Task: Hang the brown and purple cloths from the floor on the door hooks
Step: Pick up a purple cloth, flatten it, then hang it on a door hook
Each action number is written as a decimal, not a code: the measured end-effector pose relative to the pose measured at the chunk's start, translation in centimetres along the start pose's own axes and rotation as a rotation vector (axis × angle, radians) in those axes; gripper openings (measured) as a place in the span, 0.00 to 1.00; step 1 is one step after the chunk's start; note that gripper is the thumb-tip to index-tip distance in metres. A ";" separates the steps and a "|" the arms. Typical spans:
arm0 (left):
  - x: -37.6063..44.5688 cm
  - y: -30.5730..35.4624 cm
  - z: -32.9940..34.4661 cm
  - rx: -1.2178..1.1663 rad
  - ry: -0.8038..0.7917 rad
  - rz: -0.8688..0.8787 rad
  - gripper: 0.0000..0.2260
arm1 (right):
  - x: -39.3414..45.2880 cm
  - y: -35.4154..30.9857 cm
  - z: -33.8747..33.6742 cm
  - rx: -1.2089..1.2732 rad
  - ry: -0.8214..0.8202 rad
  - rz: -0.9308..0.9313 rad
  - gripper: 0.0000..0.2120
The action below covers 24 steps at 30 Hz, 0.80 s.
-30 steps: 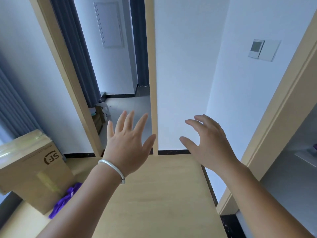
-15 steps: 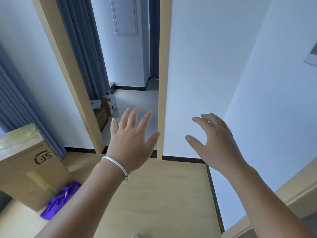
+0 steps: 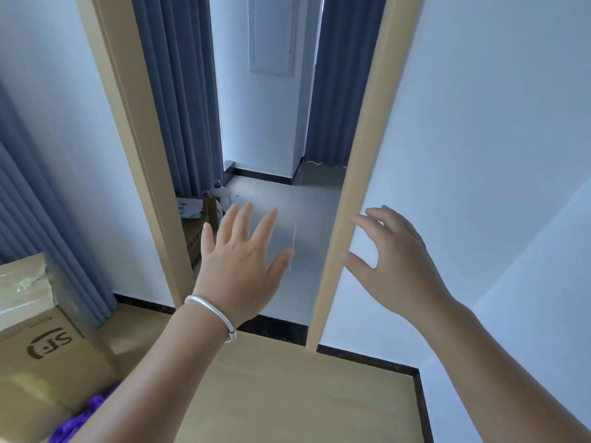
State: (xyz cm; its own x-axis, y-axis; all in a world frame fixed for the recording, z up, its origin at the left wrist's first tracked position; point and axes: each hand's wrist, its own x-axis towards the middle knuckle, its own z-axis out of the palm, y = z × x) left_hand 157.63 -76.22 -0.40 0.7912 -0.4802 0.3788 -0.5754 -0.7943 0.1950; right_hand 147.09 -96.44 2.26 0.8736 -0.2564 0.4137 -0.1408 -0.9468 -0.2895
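Reaching: left hand (image 3: 238, 266) spread, right hand (image 3: 395, 266) loosely open, both empty.
Risk: purple cloth (image 3: 81, 417) near-left, half-hidden by my arm, could be overlooked.

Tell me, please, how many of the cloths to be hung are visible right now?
1. Only the purple cloth shows, on the floor at the lower left beside the cardboard box, partly behind the left forearm. The brown cloth is out of view.

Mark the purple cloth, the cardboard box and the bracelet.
purple cloth (image 3: 83, 416): head view, on the bunched folds beside the box.
cardboard box (image 3: 48, 356): head view, on the printed side face.
bracelet (image 3: 213, 312): head view, on the band across the left wrist.
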 end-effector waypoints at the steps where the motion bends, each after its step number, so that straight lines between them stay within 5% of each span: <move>1: 1.1 -1.0 0.2 0.001 0.005 -0.015 0.29 | 1.7 -0.4 0.8 0.007 -0.003 -0.018 0.26; 13: 8.2 -14.4 3.0 0.100 0.012 -0.377 0.28 | 19.7 -6.6 14.5 0.196 -0.150 -0.299 0.25; 24: 10.0 -23.5 3.0 0.292 0.068 -0.961 0.30 | 34.0 -17.1 26.9 0.456 -0.402 -0.780 0.26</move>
State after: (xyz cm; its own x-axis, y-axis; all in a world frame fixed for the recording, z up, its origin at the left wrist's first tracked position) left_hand 179.72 -63.44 -3.88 0.8744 0.4273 0.2299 0.3812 -0.8981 0.2194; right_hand 191.75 -83.74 -1.99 0.7505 0.5720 0.3308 0.6605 -0.6350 -0.4005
